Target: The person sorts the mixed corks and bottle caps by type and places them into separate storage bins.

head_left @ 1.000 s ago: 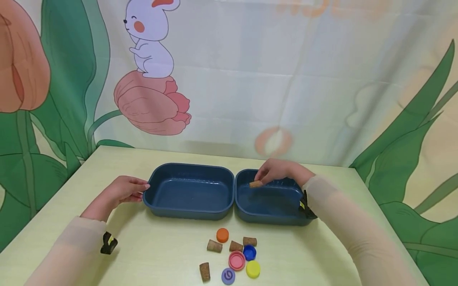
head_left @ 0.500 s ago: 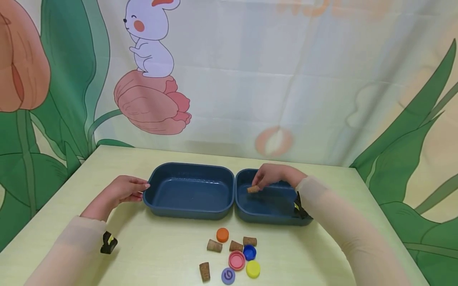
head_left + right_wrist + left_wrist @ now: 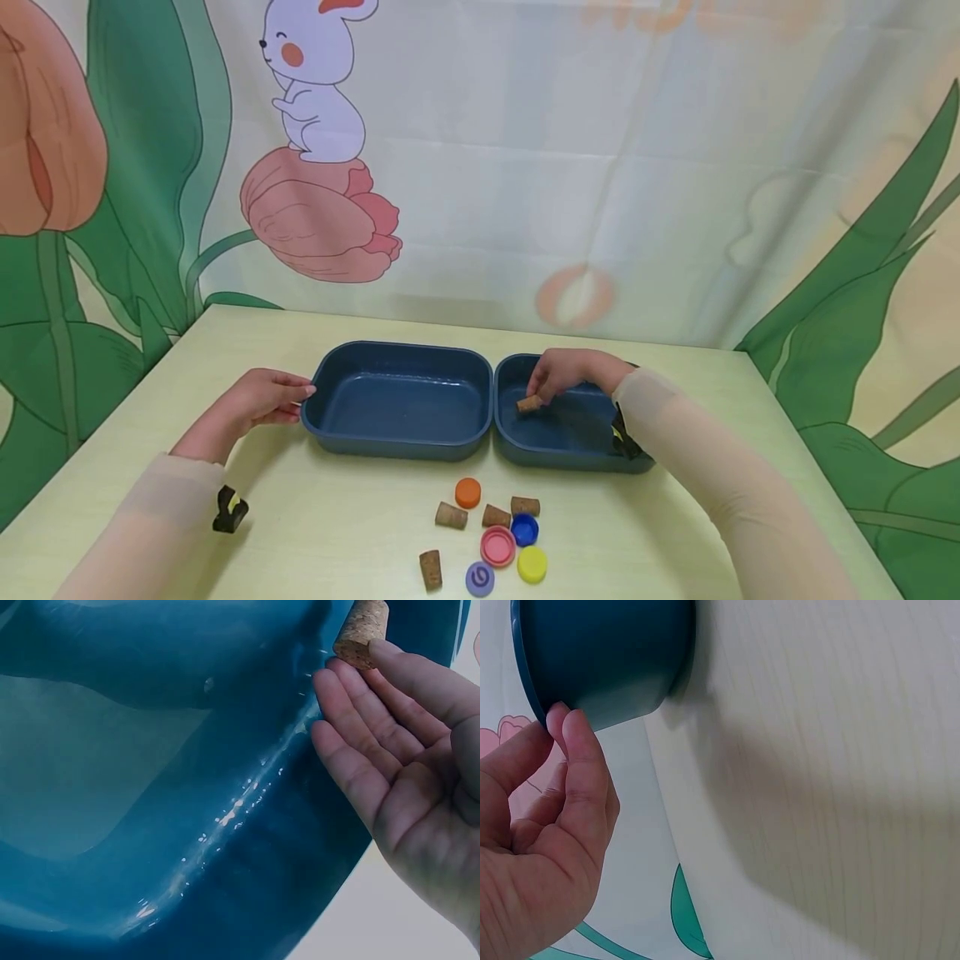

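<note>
Two dark blue rectangular tubs stand side by side in the head view. My left hand (image 3: 258, 397) pinches the left end of the left tub (image 3: 401, 410) at its rim; the left wrist view shows thumb and fingers on either side of that wall (image 3: 604, 664). Inside the right tub (image 3: 566, 458), low over its floor, my right hand (image 3: 566, 372) pinches a tapered cork (image 3: 527, 405). The cork (image 3: 362, 634) sits between thumb and fingertips in the right wrist view. Whether it touches the tub floor I cannot tell.
In front of the tubs several corks (image 3: 452, 516) lie on the pale table (image 3: 315, 533). Among them are an orange cap (image 3: 468, 492), a blue cap (image 3: 524, 529), a pink cap (image 3: 498, 547), a yellow cap (image 3: 532, 564) and a purple cap (image 3: 480, 578). A printed cloth (image 3: 480, 208) hangs behind.
My right hand has come down and slightly left inside the right tub, with the cork still pinched. The left hand has stayed at the left tub's rim.
</note>
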Action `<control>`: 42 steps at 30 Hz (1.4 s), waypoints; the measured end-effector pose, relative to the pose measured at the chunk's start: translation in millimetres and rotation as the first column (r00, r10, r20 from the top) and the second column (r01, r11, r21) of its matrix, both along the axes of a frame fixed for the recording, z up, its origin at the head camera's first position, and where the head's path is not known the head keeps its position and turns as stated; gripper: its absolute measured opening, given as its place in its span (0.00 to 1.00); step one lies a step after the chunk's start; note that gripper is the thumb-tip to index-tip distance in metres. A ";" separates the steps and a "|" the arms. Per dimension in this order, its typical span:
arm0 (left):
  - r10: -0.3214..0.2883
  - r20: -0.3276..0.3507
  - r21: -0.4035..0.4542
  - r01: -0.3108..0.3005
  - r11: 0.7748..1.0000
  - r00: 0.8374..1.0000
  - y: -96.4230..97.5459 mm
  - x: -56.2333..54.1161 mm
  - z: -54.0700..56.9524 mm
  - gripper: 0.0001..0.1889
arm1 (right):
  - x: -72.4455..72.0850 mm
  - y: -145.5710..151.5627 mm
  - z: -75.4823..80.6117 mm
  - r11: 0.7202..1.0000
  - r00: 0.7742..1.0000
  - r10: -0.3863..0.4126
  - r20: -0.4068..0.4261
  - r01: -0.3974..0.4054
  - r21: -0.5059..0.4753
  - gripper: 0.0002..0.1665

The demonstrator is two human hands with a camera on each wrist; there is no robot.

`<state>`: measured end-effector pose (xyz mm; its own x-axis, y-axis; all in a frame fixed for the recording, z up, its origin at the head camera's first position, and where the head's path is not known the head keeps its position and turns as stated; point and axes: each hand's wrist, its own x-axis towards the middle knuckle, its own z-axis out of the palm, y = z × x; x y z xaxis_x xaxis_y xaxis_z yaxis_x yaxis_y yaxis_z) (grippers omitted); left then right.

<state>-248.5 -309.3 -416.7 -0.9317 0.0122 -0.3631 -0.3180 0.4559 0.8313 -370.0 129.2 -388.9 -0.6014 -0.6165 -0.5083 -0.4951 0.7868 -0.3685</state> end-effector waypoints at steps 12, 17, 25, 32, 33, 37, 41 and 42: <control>0.002 0.008 -0.009 -0.002 1.000 1.000 0.9 -1.1 2.6 0.27 | -0.2 -0.2 1.1 0.998 0.999 -0.028 0.035 0.026 0.054 0.16; 0.001 0.011 -0.012 -0.001 1.000 1.000 2.1 -0.5 4.4 0.27 | -1.6 0.0 0.5 0.995 0.999 -0.029 0.027 0.027 0.093 0.16; -0.004 0.000 -0.017 0.004 1.000 1.000 2.4 -1.2 2.6 0.27 | -1.7 -1.2 -1.1 0.991 0.998 -0.059 0.017 0.056 0.118 0.14; -0.002 -0.008 -0.015 0.001 1.000 1.000 0.4 -1.3 2.0 0.27 | -0.5 -4.7 -1.4 0.988 0.998 -0.059 -0.004 0.059 0.145 0.11; -0.004 -0.009 -0.010 0.004 1.000 1.000 0.6 -1.1 1.8 0.27 | -0.2 -4.8 -1.8 0.987 0.998 -0.057 -0.009 0.058 0.149 0.11; -0.012 -0.018 0.015 0.013 1.000 1.000 0.9 0.9 1.1 0.27 | 1.2 -5.5 -3.2 0.985 0.998 -0.051 -0.029 0.055 0.161 0.10; -0.013 -0.022 0.026 0.013 1.000 1.000 0.6 2.9 0.3 0.27 | 1.5 -6.3 -3.6 0.984 0.998 -0.054 -0.038 0.059 0.166 0.10; -0.010 -0.021 0.025 0.011 1.000 1.000 0.7 3.1 0.4 0.27 | 1.4 -6.3 -3.4 0.984 0.998 -0.051 -0.039 0.057 0.168 0.10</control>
